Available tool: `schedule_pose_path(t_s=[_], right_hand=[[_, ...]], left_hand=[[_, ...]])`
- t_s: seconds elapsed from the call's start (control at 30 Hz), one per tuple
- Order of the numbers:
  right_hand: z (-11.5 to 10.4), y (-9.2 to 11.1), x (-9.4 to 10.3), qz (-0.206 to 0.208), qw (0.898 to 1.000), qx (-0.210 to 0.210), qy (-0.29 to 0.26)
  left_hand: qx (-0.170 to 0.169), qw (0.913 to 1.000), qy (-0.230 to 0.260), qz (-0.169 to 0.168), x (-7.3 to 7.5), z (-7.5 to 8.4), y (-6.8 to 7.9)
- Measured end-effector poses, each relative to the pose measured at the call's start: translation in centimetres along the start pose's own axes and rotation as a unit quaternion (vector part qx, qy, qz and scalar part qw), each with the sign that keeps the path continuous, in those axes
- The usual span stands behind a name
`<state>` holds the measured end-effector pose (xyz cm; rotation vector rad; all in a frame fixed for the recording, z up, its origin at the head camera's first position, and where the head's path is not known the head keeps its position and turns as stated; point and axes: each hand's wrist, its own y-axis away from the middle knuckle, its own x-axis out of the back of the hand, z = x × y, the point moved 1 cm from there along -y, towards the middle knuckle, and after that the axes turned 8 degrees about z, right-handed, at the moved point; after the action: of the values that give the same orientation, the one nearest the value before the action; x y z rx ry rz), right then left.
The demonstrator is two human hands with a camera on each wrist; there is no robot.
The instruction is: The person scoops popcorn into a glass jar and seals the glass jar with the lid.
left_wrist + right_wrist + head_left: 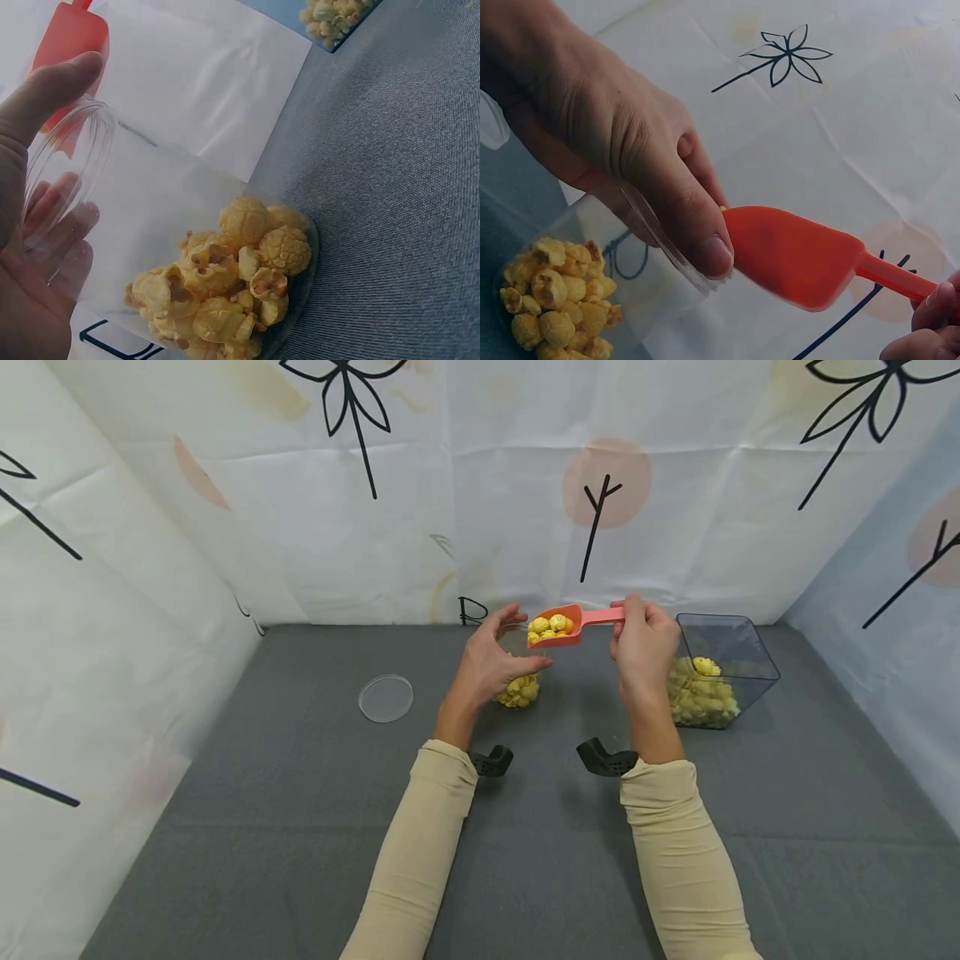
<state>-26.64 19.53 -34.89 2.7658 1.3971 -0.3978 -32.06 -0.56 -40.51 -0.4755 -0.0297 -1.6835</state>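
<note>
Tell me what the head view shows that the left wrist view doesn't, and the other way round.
Only the head view shows the round clear lid on the table, the right hand gripping the red scoop, and the tan sleeves.

Only the left wrist view shows the palm side of the left hand, with fingers seen through the clear jar.

Both show the left hand at the jar's mouth, popcorn in the jar, the red scoop, and the bin holding more popcorn, though the left wrist view catches only its corner.
</note>
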Motion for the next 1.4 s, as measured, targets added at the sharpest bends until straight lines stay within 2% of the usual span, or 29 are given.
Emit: schedule_pose_path(t_s=[0.33, 0.57, 0.77, 1.07, 1.4], right_hand=[[-0.5, 0.7, -0.6, -0.001, 0.998, 0.027, 0.052], [-1.1, 1.2, -0.8, 0.004, 0.990, 0.073, 0.123], [-1.3, 1.4, -1.0, 0.011, 0.983, 0.104, 0.150], [-1.4, 1.6, -1.2, 0.014, 0.979, 0.116, 0.167], [-1.3, 1.3, -0.9, 0.023, 0.977, 0.093, 0.189]], left_hand=[[-0.001, 0.9999, -0.007, -0.008, 0.2, 0.0, 0.0], [-0.005, 0.9999, 0.005, -0.015, 0.2, -0.1, 0.1], [-0.010, 0.9998, 0.008, -0.016, 0.3, -0.1, 0.0], [-0.005, 0.9998, 0.011, -0.013, 0.2, 0.0, 0.0], [0.004, 0.9999, 0.012, -0.011, 0.1, -0.1, 0.1]])
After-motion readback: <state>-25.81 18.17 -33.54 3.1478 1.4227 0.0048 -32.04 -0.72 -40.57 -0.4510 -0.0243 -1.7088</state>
